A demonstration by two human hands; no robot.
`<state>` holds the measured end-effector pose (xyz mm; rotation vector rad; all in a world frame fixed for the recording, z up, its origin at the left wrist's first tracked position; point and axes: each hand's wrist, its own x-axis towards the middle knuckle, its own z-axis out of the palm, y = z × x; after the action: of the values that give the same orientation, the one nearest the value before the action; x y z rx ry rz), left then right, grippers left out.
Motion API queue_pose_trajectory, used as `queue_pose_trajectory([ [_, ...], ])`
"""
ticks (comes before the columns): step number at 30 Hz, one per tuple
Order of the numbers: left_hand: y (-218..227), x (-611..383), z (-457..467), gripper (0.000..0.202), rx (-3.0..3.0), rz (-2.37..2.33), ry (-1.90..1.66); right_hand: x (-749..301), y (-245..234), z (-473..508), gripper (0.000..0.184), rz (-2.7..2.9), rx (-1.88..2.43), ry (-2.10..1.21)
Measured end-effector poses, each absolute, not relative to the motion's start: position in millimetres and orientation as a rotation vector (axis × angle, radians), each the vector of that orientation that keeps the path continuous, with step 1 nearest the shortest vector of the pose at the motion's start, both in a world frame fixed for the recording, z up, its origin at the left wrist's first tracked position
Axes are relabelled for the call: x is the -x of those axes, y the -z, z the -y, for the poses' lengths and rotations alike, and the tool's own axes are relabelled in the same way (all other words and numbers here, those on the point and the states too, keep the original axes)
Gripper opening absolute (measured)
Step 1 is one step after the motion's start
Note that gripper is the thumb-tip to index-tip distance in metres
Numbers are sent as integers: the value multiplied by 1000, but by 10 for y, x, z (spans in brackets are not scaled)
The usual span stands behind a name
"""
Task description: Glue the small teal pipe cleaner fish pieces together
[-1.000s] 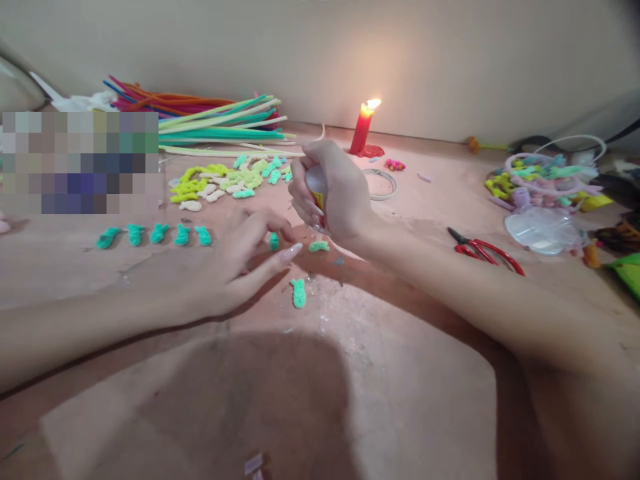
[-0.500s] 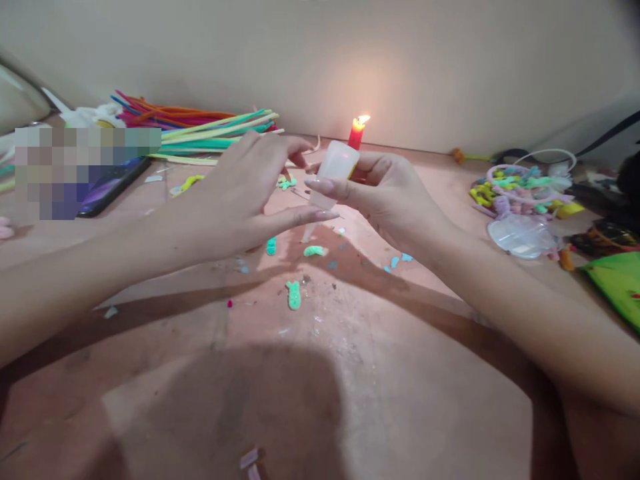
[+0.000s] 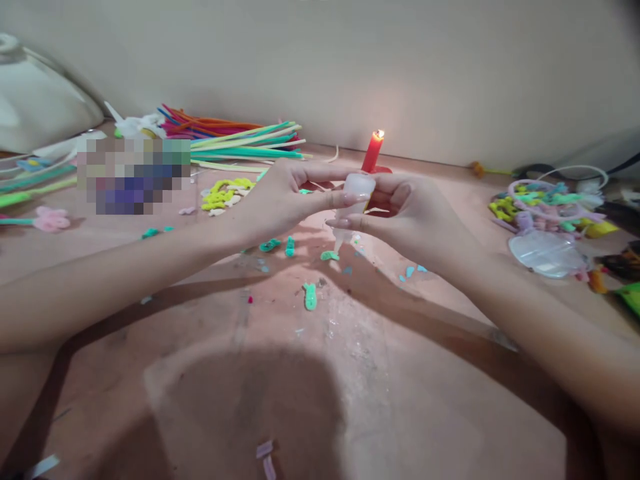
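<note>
A small translucent white squeeze bottle (image 3: 358,187) is held upside down, its thin nozzle pointing at the table. My left hand (image 3: 300,193) pinches it near the upper end with thumb and fingers. My right hand (image 3: 400,207) grips the same bottle from the right, a little lower. Just below the nozzle tip lies a small green fuzzy piece (image 3: 329,256); whether the tip touches it I cannot tell. A green bunny-shaped piece (image 3: 310,297) lies nearer to me. Behind the hands burns a lit red candle (image 3: 371,155).
Fuzzy coloured pipe cleaners (image 3: 250,141) lie in a bundle at the back left, with yellow bent pieces (image 3: 225,195) in front. At right stand a heap of coloured pieces (image 3: 545,200) and a clear plastic lid (image 3: 547,253). A pale wall (image 3: 450,80) closes off the back.
My left hand has moved in and closed on the bottle, where before it was apart. The bottle is now more upright, nozzle down over the green piece. The view has shifted left.
</note>
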<state>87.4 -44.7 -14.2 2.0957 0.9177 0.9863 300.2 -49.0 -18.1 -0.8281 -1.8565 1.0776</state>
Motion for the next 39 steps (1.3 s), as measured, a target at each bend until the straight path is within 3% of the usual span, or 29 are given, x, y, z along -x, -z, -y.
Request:
queue_pose_trajectory([
  [11,246,-891,429,34,-2034,-820,-973,-3029,178,487,25,1842,864,-1144],
  [17,225,-882,592,21,-2046,-897,-951,-2976,229,531,30,1871,867,-1048],
  [30,248,-844,580,32,-2056,-877,-953,-2876,501,561,44,1631,755,-1244],
  [39,271,-896,581,31,-2008,-899,-967,-2846,540,553,47,1574,811,-1195],
])
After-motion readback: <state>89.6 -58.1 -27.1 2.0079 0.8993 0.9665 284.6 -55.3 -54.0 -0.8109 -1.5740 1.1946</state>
